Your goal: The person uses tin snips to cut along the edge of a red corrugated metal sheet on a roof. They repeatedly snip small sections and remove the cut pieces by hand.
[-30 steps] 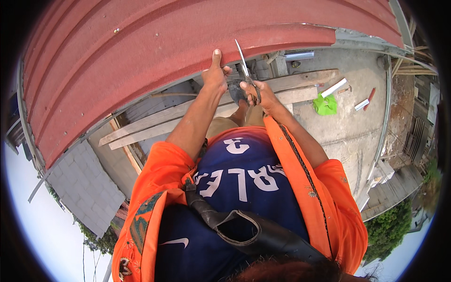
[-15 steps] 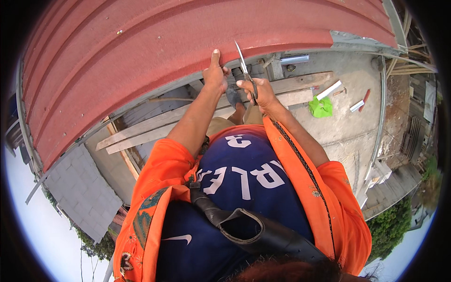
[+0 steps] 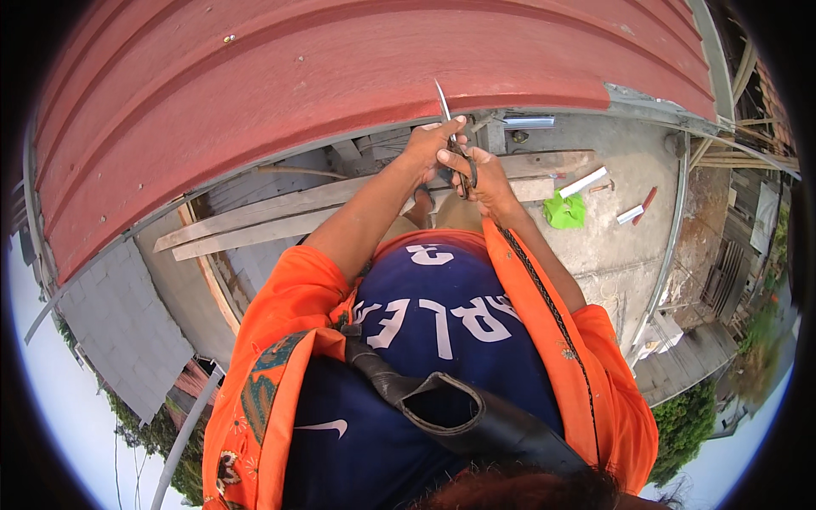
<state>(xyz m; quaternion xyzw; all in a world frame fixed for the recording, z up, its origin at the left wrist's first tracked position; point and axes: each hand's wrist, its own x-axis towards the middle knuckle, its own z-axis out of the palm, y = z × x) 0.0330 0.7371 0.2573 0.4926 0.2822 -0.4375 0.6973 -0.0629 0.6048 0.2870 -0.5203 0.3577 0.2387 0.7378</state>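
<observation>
My right hand (image 3: 485,180) is closed on the dark handles of metal shears (image 3: 444,99), whose silver blades point up toward the edge of a red ribbed metal sheet (image 3: 255,102). My left hand (image 3: 425,149) is closed at the middle of the shears, its thumb by the blades, just above and left of my right hand; its fingertips are partly hidden. The blade tip overlaps the sheet's lower edge in the picture; contact cannot be told. My sandalled foot (image 3: 422,202) shows below my hands.
Long wooden boards (image 3: 246,238) lie below the sheet. On a concrete floor (image 3: 625,259) at the right are a green cloth (image 3: 563,212), white pieces (image 3: 583,181), a hammer (image 3: 601,187) and a red object (image 3: 649,200). Grey roofing (image 3: 119,319) is at lower left, a pole (image 3: 183,442) beside it.
My left hand has left the red sheet's edge and moved down and right onto the shears. The shears and right hand have shifted slightly down and right.
</observation>
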